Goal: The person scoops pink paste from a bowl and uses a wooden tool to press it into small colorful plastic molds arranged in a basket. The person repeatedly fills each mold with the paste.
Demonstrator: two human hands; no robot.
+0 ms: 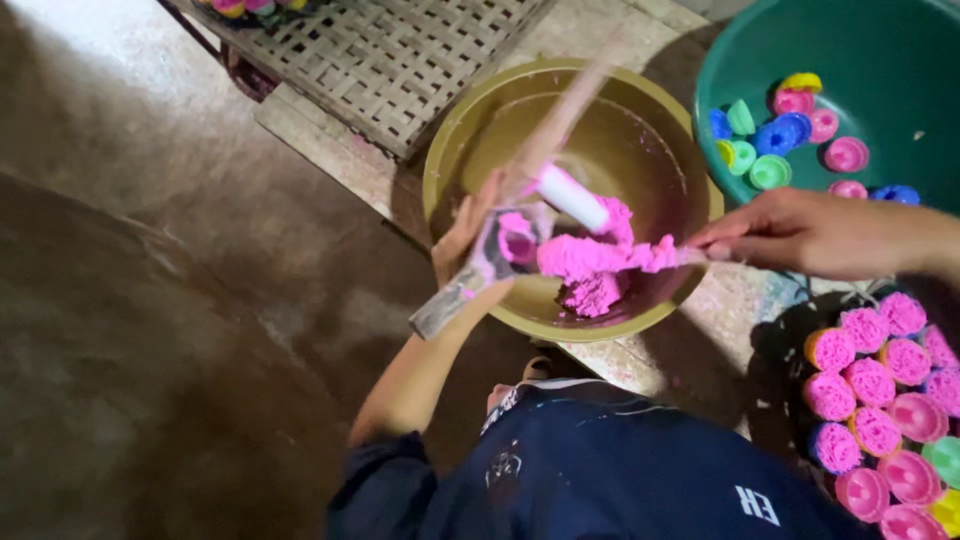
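Dark blue shirt [610,470] fills the bottom edge, right under the camera, and both arms reach out over an olive-coloured basin [450,150] on the floor. Left hand [468,235] is wrapped around a long mould [470,280], grey and smeared pink, tilted over the basin's near rim with a plug of pink showing at its open top. Right hand [800,232] comes in from the side, fingers pinched shut on something thin and flat (a scraper or stick, too blurred to say which), its tip buried in the pink paste [600,265]. That paste sits heaped in the near half of the basin, and a white tube [572,197] lies tilted just above it, touching the heap.

Packing looks to be the step in hand: paste being pushed from the heap toward the mould's mouth. My read is that the next move needs the mould held steady while the right hand levels or presses the fill.

Off to the right, filled pink cups [870,400] crowd together, and a green tub [880,60] holds loose coloured cups [790,130]. A woven mat [400,50] lies beyond the basin
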